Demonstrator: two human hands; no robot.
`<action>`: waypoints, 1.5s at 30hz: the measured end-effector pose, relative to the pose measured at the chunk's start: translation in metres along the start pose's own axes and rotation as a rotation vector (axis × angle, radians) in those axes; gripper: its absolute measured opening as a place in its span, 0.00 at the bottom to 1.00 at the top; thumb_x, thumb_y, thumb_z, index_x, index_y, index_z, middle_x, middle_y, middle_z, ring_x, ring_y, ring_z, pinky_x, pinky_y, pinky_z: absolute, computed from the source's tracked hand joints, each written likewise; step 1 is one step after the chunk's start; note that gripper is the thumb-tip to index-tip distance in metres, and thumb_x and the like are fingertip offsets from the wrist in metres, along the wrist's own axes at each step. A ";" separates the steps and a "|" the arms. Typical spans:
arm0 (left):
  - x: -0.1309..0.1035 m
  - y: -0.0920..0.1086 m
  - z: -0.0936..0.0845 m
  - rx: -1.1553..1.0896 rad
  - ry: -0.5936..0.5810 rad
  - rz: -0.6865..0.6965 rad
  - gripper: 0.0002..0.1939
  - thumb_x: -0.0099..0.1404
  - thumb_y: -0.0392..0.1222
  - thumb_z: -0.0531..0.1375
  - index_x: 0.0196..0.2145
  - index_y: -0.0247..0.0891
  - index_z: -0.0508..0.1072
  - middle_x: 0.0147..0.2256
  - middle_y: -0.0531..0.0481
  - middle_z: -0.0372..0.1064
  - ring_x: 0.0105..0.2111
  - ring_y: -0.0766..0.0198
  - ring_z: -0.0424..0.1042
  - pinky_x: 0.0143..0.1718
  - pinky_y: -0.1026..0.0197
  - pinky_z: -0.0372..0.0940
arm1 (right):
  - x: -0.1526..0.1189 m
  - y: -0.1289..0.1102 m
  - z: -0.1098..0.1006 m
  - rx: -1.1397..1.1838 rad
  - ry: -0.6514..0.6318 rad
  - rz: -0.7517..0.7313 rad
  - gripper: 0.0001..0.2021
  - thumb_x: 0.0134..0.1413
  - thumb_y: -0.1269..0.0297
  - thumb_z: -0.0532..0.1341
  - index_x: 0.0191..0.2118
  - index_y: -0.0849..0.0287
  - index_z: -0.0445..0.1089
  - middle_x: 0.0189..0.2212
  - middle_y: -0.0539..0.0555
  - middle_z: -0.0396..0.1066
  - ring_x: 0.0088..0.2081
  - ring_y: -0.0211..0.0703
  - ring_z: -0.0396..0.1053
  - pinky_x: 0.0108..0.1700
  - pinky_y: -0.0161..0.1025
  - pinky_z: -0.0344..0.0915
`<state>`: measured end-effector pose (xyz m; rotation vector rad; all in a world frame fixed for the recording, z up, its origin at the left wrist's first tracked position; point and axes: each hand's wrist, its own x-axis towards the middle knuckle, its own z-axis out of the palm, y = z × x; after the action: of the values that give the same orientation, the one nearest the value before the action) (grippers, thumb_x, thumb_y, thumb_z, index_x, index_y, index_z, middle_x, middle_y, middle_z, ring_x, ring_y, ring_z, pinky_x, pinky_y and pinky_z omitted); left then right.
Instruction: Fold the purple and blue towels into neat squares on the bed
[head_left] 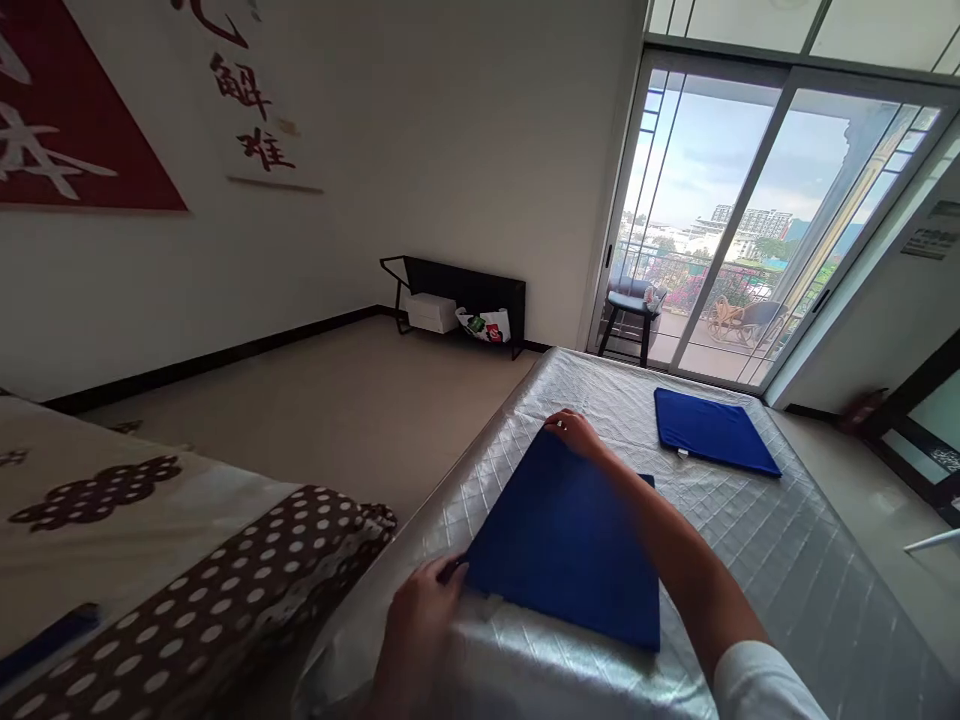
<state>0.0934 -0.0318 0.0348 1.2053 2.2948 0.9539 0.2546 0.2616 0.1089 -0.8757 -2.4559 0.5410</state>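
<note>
A flat, square blue cushion cover (562,545), or a cushion of that shape, lies on the silvery quilted mattress (772,570) in front of me. My left hand (426,605) pinches its near left corner. At the far left corner my right hand (574,432) grips the edge, with the forearm stretched across the blue piece and hiding part of its right side. Another blue square (712,430) of the same look lies flat farther back on the mattress, a small white tag at its near edge.
To the left is a bed with a brown polka-dot cover (217,590) and a dark blue item (49,640) on it. A low black rack (465,275) holding a white box (431,312) stands by the wall. Sliding glass doors (720,220) are behind the mattress.
</note>
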 end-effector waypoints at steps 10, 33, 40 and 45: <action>0.009 0.114 -0.069 -0.127 0.376 0.351 0.19 0.60 0.60 0.57 0.36 0.46 0.80 0.35 0.50 0.81 0.37 0.54 0.79 0.38 0.59 0.69 | -0.083 -0.019 -0.162 0.048 0.448 -0.144 0.16 0.65 0.50 0.58 0.39 0.54 0.78 0.36 0.53 0.76 0.34 0.40 0.71 0.43 0.38 0.66; -0.099 0.282 0.002 -0.443 -0.275 1.079 0.08 0.67 0.37 0.57 0.37 0.42 0.78 0.29 0.53 0.74 0.29 0.68 0.72 0.33 0.66 0.68 | -0.215 0.020 -0.263 0.230 0.796 0.471 0.11 0.58 0.56 0.62 0.42 0.56 0.72 0.28 0.52 0.78 0.28 0.41 0.77 0.32 0.37 0.73; -0.054 0.178 0.045 -0.145 -0.260 0.532 0.10 0.61 0.46 0.58 0.34 0.42 0.79 0.27 0.52 0.77 0.27 0.63 0.73 0.32 0.63 0.65 | -0.126 0.007 -0.113 0.122 0.250 0.512 0.09 0.60 0.72 0.58 0.42 0.58 0.75 0.30 0.52 0.79 0.32 0.41 0.77 0.36 0.33 0.67; -0.047 0.099 0.068 0.028 -0.343 0.193 0.13 0.61 0.48 0.55 0.35 0.44 0.79 0.33 0.50 0.81 0.35 0.58 0.79 0.34 0.63 0.65 | -0.145 -0.026 -0.033 0.159 0.016 0.397 0.09 0.55 0.71 0.62 0.39 0.55 0.78 0.33 0.49 0.80 0.37 0.41 0.77 0.37 0.32 0.66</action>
<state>0.2169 -0.0042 0.0594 1.4940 1.9566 0.7122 0.3596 0.1529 0.1056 -1.3002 -2.1934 0.8492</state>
